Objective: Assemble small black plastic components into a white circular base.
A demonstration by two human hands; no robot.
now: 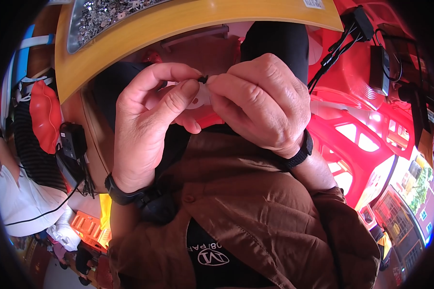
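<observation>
Between my two hands is a tiny dark piece [203, 79], too small and too covered by fingertips to tell its kind. My left hand [152, 108] pinches it from the left with thumb and forefinger; the little finger hangs lower. From the right, my right hand [265, 98] has thumb and forefinger pressed together at the piece's other end, its remaining fingers curled in. Both hands are raised in front of my body, just nearer to me than the table's edge. Beyond them, a metal tray [76, 36] on the yellow table [188, 32] holds many small shiny metal parts.
At right stand red plastic chairs [345, 139], with a black box and cables [357, 29] above them. A red wavy-edged item [45, 117] and a black adapter [73, 140] with a cord are at left. Another person in white [29, 197] sits at far left.
</observation>
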